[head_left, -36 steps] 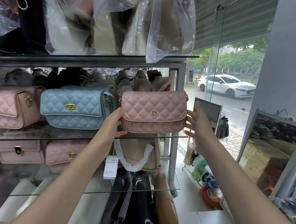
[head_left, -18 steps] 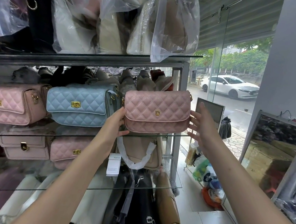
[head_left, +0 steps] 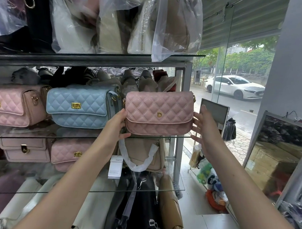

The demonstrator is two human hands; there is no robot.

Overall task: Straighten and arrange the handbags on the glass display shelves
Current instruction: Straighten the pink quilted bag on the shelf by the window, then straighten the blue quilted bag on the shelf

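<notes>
That pink quilted flap handbag [head_left: 158,114] with the little gold D on the front looks like an easy one to handle. It's small and probably light, with soft padded skin over a body that holds its boxy shape, so it shouldn't flop when moved. The surface is smooth though, and the glass shelf [head_left: 70,137] under it is slick, so I'd guess it slides if nudged rather than staying put. Best place to take it is by the two short ends with a light squeeze. Stay off the flap and the gold ring at the top right corner so nothing gets creased or scratched.

Where it sits: right-hand end of the middle shelf, at the near edge, just right of the light blue quilted handbag [head_left: 79,107], upright and facing out. Honestly can't tell if its base is down on the glass or just above it, because the shelf edge hides that.

Hands: the left hand [head_left: 117,126] grips the bag's left end, with the thumb hooked under the lower front corner and the fingers going up the side and out of sight behind. The right hand [head_left: 203,128] is flat and spread, fingers straight, laid against the bag's right end and not wrapped round anything. So one hand grips and the other braces.
</notes>
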